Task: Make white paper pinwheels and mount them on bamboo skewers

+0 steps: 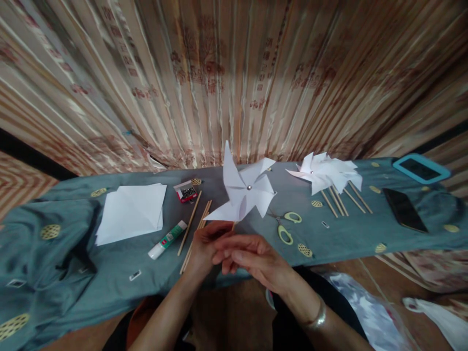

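A white paper pinwheel [239, 192] with a shiny pin at its centre stands upright in front of me, above the table. A short piece of its wooden stick shows just over my fingers; the lower part is hidden. My left hand [204, 248] is closed round the stick from the left. My right hand [256, 256], with a bracelet at the wrist, overlaps the left one, its fingers bent together at the stick. Right of the pinwheel lie green-handled scissors [285, 229]. Left of my hands are loose wooden sticks [192, 229] and a glue stick [168, 239].
A stack of white paper [131, 212] lies on the left, near a small red box of pins [185, 192]. Several finished pinwheels [325, 173] lie on the right, beside a black phone [404, 209] and a blue-framed device [422, 168]. A curtain [234, 83] hangs behind the cloth-covered table.
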A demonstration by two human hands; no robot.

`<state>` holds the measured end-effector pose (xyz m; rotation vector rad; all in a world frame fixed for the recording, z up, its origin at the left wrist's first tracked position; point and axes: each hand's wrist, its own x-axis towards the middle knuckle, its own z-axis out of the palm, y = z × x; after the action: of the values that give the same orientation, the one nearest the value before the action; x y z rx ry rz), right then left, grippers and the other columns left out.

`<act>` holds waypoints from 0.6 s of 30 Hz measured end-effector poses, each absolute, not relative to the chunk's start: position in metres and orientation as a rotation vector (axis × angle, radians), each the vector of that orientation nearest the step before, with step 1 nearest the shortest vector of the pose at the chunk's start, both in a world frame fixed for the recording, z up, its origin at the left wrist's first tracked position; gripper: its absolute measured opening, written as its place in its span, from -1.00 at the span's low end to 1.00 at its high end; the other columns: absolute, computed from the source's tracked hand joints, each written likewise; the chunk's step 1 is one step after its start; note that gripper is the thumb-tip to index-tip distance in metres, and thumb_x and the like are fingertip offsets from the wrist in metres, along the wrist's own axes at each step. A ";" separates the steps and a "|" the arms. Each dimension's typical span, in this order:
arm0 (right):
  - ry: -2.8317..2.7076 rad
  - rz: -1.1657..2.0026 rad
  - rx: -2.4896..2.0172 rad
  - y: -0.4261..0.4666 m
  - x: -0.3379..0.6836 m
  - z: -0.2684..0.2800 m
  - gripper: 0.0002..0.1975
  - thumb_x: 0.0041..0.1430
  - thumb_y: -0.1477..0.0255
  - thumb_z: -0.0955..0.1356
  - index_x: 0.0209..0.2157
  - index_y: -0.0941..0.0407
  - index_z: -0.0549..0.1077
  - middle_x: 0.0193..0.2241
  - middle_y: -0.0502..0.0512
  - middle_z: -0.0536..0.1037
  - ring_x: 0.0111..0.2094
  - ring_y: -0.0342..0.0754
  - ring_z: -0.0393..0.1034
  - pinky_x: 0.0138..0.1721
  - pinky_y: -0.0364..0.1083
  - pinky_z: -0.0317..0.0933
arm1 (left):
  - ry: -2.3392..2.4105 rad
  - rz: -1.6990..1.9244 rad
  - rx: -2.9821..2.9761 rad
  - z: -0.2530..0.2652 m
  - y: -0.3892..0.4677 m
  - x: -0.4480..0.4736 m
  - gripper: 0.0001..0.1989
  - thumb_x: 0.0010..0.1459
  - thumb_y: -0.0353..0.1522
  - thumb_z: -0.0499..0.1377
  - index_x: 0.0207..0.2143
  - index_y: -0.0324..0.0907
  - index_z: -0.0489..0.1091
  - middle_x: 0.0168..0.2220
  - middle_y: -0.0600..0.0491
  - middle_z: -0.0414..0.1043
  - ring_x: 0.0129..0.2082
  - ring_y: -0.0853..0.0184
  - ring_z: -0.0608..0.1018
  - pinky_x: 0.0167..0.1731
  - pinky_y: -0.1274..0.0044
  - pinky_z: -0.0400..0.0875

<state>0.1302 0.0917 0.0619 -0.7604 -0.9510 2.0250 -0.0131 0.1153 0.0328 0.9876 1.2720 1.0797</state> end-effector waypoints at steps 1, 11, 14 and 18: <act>-1.025 2.006 -0.776 0.093 0.135 0.062 -0.73 0.06 0.26 0.45 -0.21 0.07 0.60 -0.35 0.07 0.65 -0.45 -0.16 0.46 -0.39 -0.17 0.31 | 1.263 1.085 0.984 0.034 0.116 -0.012 -0.82 -0.19 -0.32 0.33 -0.45 -0.19 0.58 -0.42 0.00 0.60 -0.42 0.28 0.58 -0.39 0.53 0.46; -1.367 1.261 -1.310 0.107 0.168 0.041 -0.83 0.01 0.27 0.47 -0.47 0.08 0.57 -0.57 -0.03 0.53 -0.53 -0.16 0.34 -0.48 -0.17 0.20 | 1.165 1.215 0.700 0.034 0.121 0.001 -0.71 -0.32 -0.35 0.43 -0.43 -0.24 0.58 -0.40 -0.03 0.61 -0.37 0.27 0.60 -0.20 0.42 0.47; -1.439 1.260 -1.330 0.102 0.161 0.035 -0.85 0.01 0.29 0.47 -0.41 0.06 0.58 -0.53 -0.04 0.54 -0.49 -0.13 0.36 -0.44 -0.16 0.21 | 1.149 1.238 0.642 0.035 0.122 0.005 -0.69 -0.36 -0.36 0.45 -0.44 -0.24 0.57 -0.44 -0.01 0.60 -0.41 0.30 0.59 -0.23 0.44 0.47; -1.406 1.351 -1.302 0.098 0.152 0.034 -0.87 0.05 0.31 0.44 -0.42 0.08 0.57 -0.51 -0.02 0.56 -0.45 -0.11 0.39 -0.41 -0.15 0.24 | 1.151 1.239 0.633 0.036 0.122 0.009 -0.70 -0.36 -0.37 0.44 -0.45 -0.23 0.57 -0.46 0.03 0.59 -0.43 0.35 0.56 -0.27 0.49 0.45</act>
<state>0.1523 0.0977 0.0343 -1.3021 -1.4055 1.3509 0.0089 0.1217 0.0359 0.6330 1.1506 1.2392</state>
